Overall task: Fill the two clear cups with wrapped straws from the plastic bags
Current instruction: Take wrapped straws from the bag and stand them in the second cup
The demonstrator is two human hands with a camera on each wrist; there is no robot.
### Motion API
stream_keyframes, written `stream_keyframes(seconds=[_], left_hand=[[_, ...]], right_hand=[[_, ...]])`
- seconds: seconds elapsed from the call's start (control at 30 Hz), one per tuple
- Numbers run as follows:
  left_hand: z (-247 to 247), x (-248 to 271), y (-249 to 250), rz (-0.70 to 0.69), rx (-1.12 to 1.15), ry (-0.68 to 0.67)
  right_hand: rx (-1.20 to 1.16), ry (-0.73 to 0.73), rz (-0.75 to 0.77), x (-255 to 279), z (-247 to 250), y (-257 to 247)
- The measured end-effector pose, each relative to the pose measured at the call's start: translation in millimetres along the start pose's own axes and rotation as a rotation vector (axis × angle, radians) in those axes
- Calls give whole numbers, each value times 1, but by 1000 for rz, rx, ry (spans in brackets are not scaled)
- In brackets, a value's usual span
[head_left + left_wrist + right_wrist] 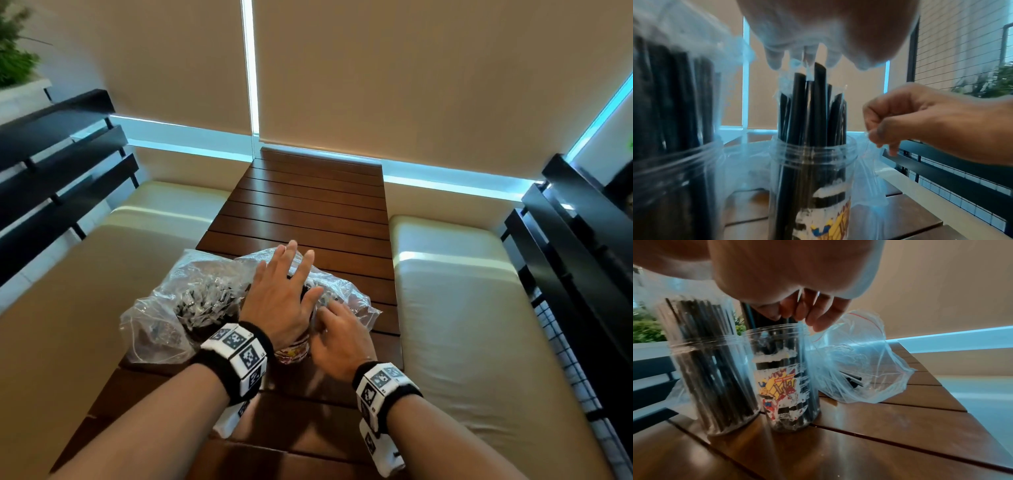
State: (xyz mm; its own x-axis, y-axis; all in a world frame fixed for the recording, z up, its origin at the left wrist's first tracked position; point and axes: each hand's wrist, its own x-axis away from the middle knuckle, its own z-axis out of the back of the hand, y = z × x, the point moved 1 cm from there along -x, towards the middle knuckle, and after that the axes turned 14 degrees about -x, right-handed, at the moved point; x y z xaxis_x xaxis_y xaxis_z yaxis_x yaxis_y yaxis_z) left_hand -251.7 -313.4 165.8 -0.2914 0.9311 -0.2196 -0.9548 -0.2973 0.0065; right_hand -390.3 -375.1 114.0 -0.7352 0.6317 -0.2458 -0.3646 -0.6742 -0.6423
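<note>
Two clear cups stand on the wooden table point(308, 205). The printed cup point(294, 349) point(812, 170) point(785, 378) holds several black wrapped straws point(813, 100). My left hand point(291, 274) point(805, 55) is spread flat over their tops, with the fingertips touching the tallest one. My right hand point(337, 329) point(877, 136) point(803, 316) is just right of the rim and pinches a thin strip of clear plastic; I cannot tell whether it is a straw wrapper or the bag's edge. The other cup point(202, 318) point(670, 146) point(711, 369), to the left, is packed with straws.
A crumpled plastic bag point(154, 329) lies left of the cups. Another bag point(346, 291) point(855, 361), with a few straws inside, lies behind and to the right. Cream bench cushions point(462, 308) flank the table, with black railings point(565, 240) beyond them.
</note>
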Motion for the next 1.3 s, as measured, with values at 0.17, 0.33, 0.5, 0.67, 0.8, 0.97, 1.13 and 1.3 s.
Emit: stream_keyframes(seconds=[0.17, 0.33, 0.5, 0.67, 0.8, 0.97, 1.13, 1.3], left_hand=[[-26, 2, -6, -67, -111, -174], [-22, 1, 0, -35, -141, -201], [-18, 0, -6, -90, -160, -262], [-1, 2, -5, -42, -100, -126], [20, -8, 10, -76, -116, 27], [43, -26, 41, 7, -136, -4], [50, -31, 45, 42, 113, 43], [51, -26, 44, -22, 345, 90]], right_hand=[[96, -295, -389, 6, 15, 27], [-75, -138, -628, 11, 21, 49], [-328, 20, -593, -19, 16, 33], [-409, 206, -536, -41, 36, 18], [-560, 276, -441, -50, 60, -5], [-647, 292, -317, -42, 78, -32], [-763, 205, -423, -24, 86, -19], [-215, -114, -563, -9, 69, 7]])
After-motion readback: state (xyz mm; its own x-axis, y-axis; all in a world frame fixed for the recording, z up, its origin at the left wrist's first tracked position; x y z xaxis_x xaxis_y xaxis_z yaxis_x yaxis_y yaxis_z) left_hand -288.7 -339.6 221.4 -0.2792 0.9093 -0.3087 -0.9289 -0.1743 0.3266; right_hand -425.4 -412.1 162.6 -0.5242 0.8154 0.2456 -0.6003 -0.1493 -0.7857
